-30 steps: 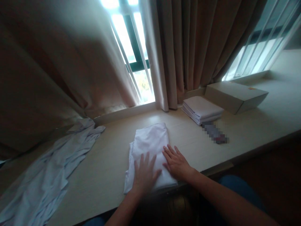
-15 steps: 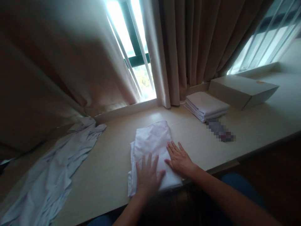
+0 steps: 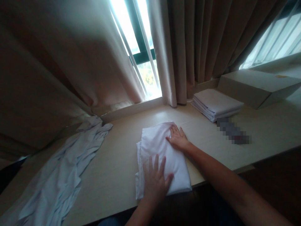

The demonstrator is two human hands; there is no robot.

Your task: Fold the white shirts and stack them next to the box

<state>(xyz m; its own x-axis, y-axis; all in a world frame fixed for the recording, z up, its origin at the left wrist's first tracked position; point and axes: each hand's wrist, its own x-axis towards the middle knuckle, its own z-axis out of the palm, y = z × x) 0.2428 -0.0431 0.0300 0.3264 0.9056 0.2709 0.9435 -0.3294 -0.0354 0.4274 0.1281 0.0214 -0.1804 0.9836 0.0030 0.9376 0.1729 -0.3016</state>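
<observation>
Left hand: The left hand is laid over the near part of the cloth, palm down, fingers and thumb spread wide; nothing is gripped.
Right hand: The right hand is placed farther forward, along the cloth's right edge near its far corner; its fingers are stretched out close together, the thumb held apart, and nothing is gripped.
Cloth: The white cloth is folded and lies flat beneath both hands, at the front edge of the worktop.
Pile: A crumpled white pile is spread well to the left of the hands.
Stack: A folded white stack is set beyond the right hand, to its right.
Blurred item: A pixelated item is seen just in front of the stack.
Box: A box is placed beyond the stack, farther right.
</observation>
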